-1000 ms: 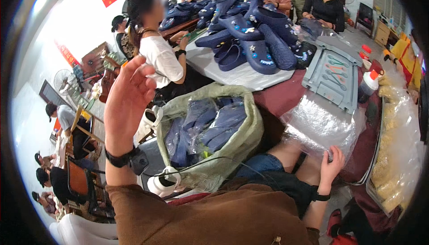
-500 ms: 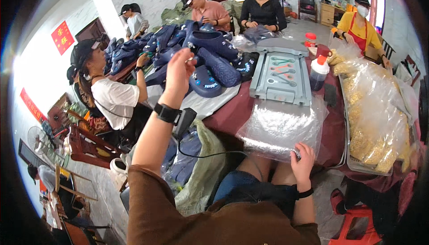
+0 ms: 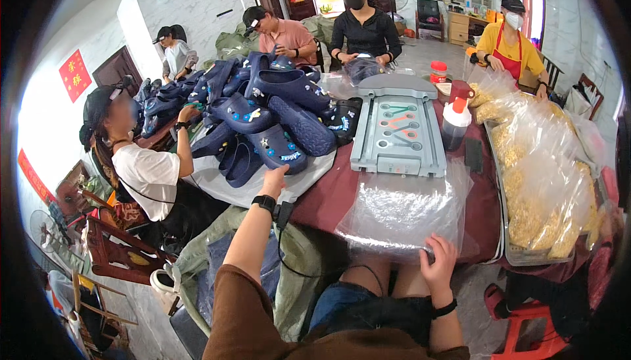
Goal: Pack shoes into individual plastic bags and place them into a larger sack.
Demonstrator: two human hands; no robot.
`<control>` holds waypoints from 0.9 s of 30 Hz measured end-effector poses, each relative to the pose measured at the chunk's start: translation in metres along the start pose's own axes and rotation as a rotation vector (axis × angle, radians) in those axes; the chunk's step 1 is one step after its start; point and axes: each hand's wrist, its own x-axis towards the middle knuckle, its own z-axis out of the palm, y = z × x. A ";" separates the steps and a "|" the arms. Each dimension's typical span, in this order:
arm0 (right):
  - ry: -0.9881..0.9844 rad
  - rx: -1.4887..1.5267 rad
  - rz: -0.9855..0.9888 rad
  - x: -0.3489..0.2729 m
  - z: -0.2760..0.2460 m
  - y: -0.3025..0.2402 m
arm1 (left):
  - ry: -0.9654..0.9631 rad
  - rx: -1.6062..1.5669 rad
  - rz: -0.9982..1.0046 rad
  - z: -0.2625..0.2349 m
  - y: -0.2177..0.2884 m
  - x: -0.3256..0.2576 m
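A navy clog (image 3: 279, 148) with charms lies toe toward me on the near edge of a pile of clogs (image 3: 223, 87). My left hand (image 3: 271, 182) is at its toe, fingers curled against it, the fingertips partly hidden. My right hand (image 3: 438, 265) is open, fingers apart, at the near right corner of a stack of clear plastic bags (image 3: 394, 212). The bags lie at the table's near edge, in front of a grey plastic case (image 3: 401, 127) with coloured wrench shapes on top.
Right of the case stand a dark bottle (image 3: 455, 127) and a red-lidded jar (image 3: 438, 71). A tray (image 3: 539, 258) holds bags of small yellow pieces. An open woven sack (image 3: 289, 274) stands by my left leg. Several co-workers sit around the table.
My left hand has come down from above the pile to the toe of the near clog. My right hand stays by the plastic bags. The whole view has shifted slightly.
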 end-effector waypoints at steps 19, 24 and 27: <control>-0.051 -0.144 0.121 0.004 0.002 -0.001 | 0.266 1.072 0.376 -0.001 0.089 0.067; -0.054 -0.141 0.119 0.005 0.004 -0.003 | 0.170 0.913 0.326 -0.001 0.086 0.067; -0.058 -0.141 0.125 0.005 0.004 -0.003 | 0.090 0.709 0.363 0.020 0.090 0.045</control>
